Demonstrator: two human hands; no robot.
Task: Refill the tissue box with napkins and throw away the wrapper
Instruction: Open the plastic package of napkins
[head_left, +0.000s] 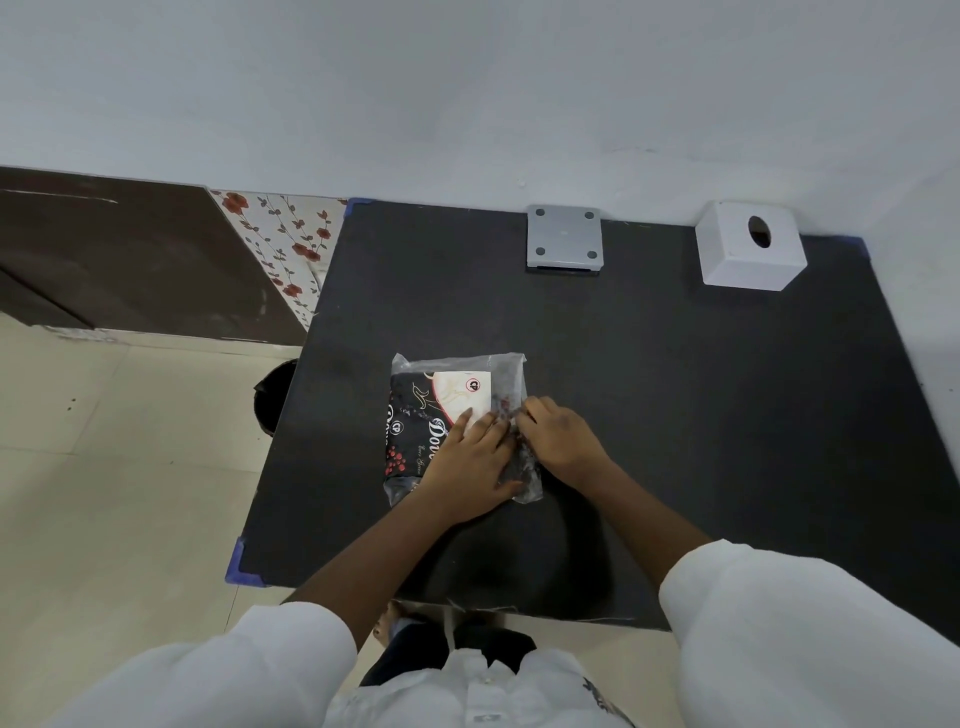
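A dark desk (649, 415) stands against a pale wall, with blue tape on its corners. Near its middle lies the napkin pack (441, 415), a black printed bundle sealed in a clear wrapper (511, 374). At the far right corner sits the white tissue box (743, 260), its oval slot facing up, well apart from the pack. A grey square plate (564, 239) lies by the wall. The left hand (470, 462) presses flat on the pack; the right hand (558, 436) pinches the wrapper's right edge.
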